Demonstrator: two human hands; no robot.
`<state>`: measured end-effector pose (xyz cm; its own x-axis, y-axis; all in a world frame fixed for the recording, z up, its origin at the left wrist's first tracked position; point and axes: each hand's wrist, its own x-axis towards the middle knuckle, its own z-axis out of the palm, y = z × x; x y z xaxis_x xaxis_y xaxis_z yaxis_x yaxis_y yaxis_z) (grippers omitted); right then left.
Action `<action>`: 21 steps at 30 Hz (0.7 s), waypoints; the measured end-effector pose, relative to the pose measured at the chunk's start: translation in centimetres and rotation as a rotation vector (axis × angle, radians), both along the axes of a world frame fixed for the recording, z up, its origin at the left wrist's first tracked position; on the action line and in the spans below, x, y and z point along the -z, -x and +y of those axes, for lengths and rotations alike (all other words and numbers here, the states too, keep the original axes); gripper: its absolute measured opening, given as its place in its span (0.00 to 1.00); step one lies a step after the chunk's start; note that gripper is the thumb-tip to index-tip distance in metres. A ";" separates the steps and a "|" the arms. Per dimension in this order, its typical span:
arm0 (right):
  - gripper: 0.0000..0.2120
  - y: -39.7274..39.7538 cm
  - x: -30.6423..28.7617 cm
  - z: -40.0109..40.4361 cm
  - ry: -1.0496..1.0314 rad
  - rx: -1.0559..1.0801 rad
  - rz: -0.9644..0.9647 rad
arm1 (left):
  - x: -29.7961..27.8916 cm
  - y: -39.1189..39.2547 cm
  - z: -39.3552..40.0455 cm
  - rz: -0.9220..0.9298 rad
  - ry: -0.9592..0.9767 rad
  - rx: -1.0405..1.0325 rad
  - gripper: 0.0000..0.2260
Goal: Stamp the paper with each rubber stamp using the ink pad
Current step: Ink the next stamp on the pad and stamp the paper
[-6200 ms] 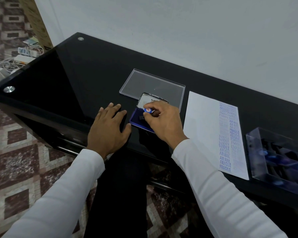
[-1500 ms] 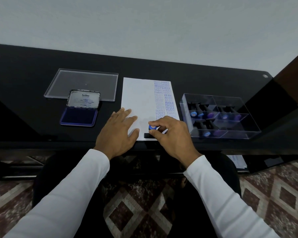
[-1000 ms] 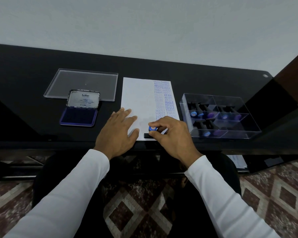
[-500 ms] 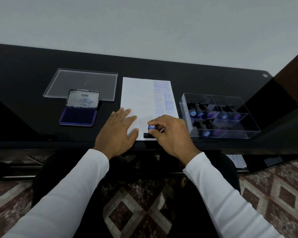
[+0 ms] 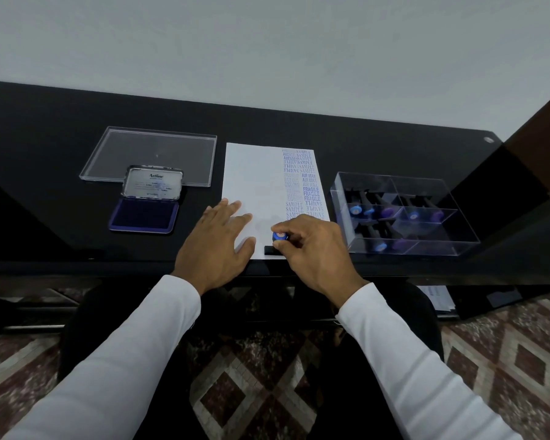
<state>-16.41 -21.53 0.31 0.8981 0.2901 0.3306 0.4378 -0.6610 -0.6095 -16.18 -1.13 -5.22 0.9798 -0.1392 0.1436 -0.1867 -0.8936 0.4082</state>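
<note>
right hand (image 5: 311, 246) presses stamp (image 5: 279, 237) on paper (image 5: 254, 173), left hand (image 5: 218, 239) flat.

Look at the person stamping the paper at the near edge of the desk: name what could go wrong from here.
1. The stamp in the right hand sits at the paper's near edge, by the desk rim; part of the imprint may miss the sheet.
2. Only the left hand lies flat on the paper; lifting the stamp may drag the sheet and smear the print.
3. The ink pad lies open; a sleeve might brush it.
</note>
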 end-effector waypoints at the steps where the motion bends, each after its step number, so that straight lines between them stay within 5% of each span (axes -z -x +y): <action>1: 0.09 0.1 0.1 0.0 -0.003 0.001 -0.008 | 0.0 0.0 0.0 -0.005 -0.001 0.000 0.24; 21: 0.10 0.0 0.3 0.1 0.018 0.019 -0.018 | -0.2 0.1 0.0 0.012 -0.004 -0.003 0.25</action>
